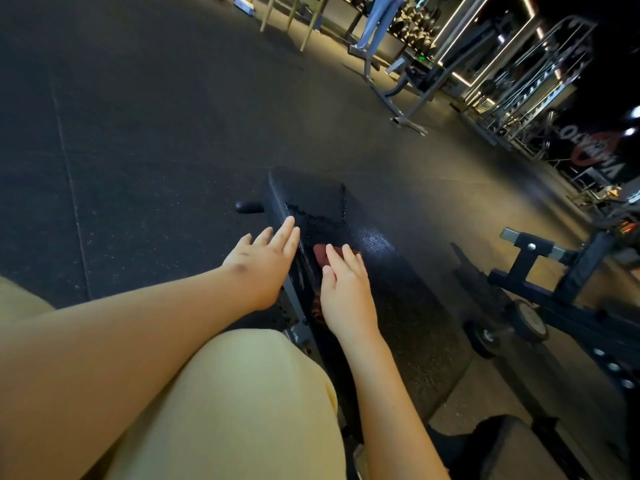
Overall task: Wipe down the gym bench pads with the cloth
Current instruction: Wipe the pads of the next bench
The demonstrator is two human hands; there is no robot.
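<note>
A black padded gym bench (374, 258) runs from the middle of the view toward the lower right, its surface worn and shiny. A small reddish-brown cloth (320, 255) lies on the pad. My right hand (346, 289) rests flat on the cloth with straight fingers, covering most of it. My left hand (266, 261) lies with straight fingers on the pad's left edge, fingertips pointing away from me.
Dark rubber flooring (138, 133) surrounds the bench. A black frame with small wheels (540, 299) stands close on the right. Grey machine frames (412, 98) and dumbbell racks stand farther back, where a person's legs in jeans (377, 22) show. My beige-clad knee (221, 410) fills the lower foreground.
</note>
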